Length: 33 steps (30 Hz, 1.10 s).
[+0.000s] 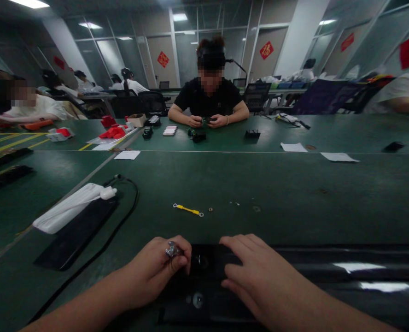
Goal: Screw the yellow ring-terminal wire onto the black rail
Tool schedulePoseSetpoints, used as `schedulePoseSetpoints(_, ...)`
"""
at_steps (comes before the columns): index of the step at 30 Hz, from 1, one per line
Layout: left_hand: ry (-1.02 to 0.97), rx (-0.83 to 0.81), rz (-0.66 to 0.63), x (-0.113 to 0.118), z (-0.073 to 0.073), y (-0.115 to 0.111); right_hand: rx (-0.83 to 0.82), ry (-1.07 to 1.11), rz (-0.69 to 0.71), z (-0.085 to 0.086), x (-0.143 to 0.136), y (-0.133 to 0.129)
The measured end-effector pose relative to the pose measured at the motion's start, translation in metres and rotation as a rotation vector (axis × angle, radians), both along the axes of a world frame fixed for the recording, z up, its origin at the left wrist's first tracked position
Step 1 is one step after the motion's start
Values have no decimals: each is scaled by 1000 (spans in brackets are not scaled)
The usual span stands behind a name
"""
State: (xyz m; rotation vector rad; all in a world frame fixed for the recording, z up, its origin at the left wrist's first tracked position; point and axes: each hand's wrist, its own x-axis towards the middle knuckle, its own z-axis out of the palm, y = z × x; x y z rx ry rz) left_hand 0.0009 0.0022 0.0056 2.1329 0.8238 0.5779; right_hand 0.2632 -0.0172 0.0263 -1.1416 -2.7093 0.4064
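Fingers of the left hand [156, 269], lower centre of the frame, are curling closed, thumb pressing toward the index finger; a silvery metal piece [172, 249] is sitting at the index finger, whether worn or gripped I cannot tell. Fingers of the right hand [256, 272], just right of centre, are spreading open and slightly bent, palm facing down over a glossy black panel [329, 276]. This panel is lying along the bottom of the frame, running out to the right edge. Between the hands an upper round fitting [201, 261] is showing on it, and a lower round fitting [198, 300] is showing nearer the bottom edge. Beyond the hands, mid-frame, a yellow lead with ring terminals [188, 210] is lying on the green tabletop [277, 184], a small brass-coloured nut [210, 210] resting just beside its right end. At left, a white oblong case [68, 208] is lying alongside a flat black slab [76, 235], and a black cable [123, 221] is curving past both toward the lower left. Farther out, upper centre, a person in a black shirt [209, 99] is holding a small dark part [205, 121] in both hands. White paper [127, 155] is lying left of centre, and red pieces [113, 131] are lying in the upper left.
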Motion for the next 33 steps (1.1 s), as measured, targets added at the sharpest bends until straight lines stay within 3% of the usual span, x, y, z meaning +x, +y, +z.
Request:
schedulePoseSetpoints(25,18,-5,2,0,2,0,0,26,8,-6,3,0)
schedulePoseSetpoints(33,18,28,2,0,4,-1,28,-21,23,0,0,3)
